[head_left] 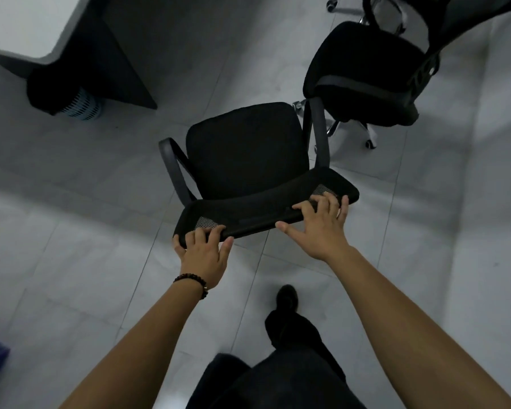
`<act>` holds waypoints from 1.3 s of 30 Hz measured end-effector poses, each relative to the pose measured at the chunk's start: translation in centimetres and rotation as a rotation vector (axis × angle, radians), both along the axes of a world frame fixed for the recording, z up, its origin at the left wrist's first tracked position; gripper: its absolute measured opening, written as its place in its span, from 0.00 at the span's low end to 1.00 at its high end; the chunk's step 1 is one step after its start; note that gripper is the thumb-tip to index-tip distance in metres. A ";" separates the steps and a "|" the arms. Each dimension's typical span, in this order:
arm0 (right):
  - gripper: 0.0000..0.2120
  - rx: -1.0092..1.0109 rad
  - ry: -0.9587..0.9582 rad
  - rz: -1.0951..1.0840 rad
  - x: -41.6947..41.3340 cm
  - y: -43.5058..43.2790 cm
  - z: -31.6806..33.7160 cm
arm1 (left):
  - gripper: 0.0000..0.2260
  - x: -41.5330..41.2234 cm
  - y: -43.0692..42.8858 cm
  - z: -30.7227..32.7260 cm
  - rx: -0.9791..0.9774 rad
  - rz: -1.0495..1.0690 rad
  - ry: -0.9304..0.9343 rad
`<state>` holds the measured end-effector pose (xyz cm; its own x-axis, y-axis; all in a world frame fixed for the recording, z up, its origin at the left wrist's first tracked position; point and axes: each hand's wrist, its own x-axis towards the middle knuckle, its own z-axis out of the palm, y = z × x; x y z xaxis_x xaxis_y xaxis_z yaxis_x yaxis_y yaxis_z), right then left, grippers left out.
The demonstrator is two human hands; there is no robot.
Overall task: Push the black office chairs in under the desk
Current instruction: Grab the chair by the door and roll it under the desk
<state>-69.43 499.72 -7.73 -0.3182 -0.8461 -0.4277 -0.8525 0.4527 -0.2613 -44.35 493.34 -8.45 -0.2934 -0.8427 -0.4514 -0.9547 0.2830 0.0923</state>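
Note:
A black office chair (pixel 245 152) with curved armrests stands on the tiled floor right in front of me, its seat facing away. My left hand (pixel 202 250) grips the left end of its mesh backrest top, and my right hand (pixel 319 224) lies on the right end with fingers curled over the edge. A second black office chair (pixel 366 72) with a chrome wheeled base stands at the upper right, close to the first chair's right armrest. The white desk (pixel 21 28) with a dark side panel is at the upper left, apart from both chairs.
A pale blue perforated bin (pixel 81 106) sits on the floor beside the desk's dark panel. My dark-trousered leg and shoe (pixel 286 296) are just behind the chair. Grey floor tiles (pixel 71 178) stretch between the chair and the desk.

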 end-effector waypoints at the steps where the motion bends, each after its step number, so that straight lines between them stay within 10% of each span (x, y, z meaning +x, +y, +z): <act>1: 0.35 0.005 0.005 0.021 -1.0 -1.3 0.1 | 0.21 -0.7 -0.8 0.1 0.011 0.003 0.002; 26: 0.36 -0.089 0.070 0.226 1.8 -40.0 -0.2 | 0.35 4.6 -39.3 1.1 0.044 0.060 -0.040; 39: 0.38 -0.021 0.090 0.374 -9.6 -54.2 -0.4 | 0.29 -6.4 -48.4 1.8 0.093 0.217 -0.044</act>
<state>-79.04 445.56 -8.14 -0.0216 -0.9191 -0.3933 -0.9776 0.1018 -0.1842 -50.78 444.90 -6.61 -0.0883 -0.8383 -0.5381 -0.9959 0.0633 0.0649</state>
